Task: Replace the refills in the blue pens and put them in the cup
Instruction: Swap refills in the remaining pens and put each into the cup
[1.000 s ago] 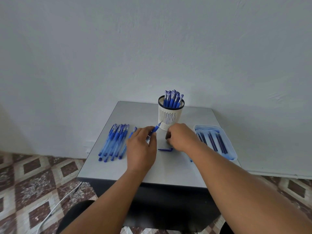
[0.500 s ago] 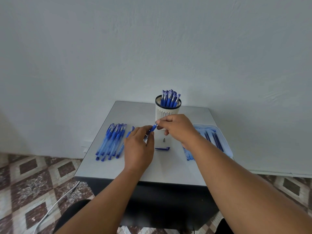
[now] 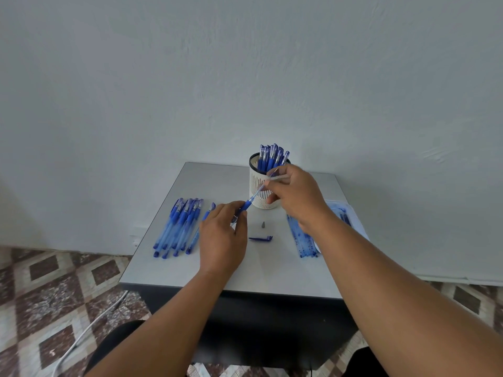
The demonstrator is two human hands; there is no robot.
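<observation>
Refill now farther from barrel

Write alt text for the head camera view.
Over a small grey table, the left hand holds a blue pen barrel while the right hand draws out its refill, before a white cup of pens; more pens lie left.

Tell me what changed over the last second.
The right hand rose from the table and is drawing the refill out of the pen barrel, which the left hand holds. Cap, tip, cup and pen row stayed put.
</observation>
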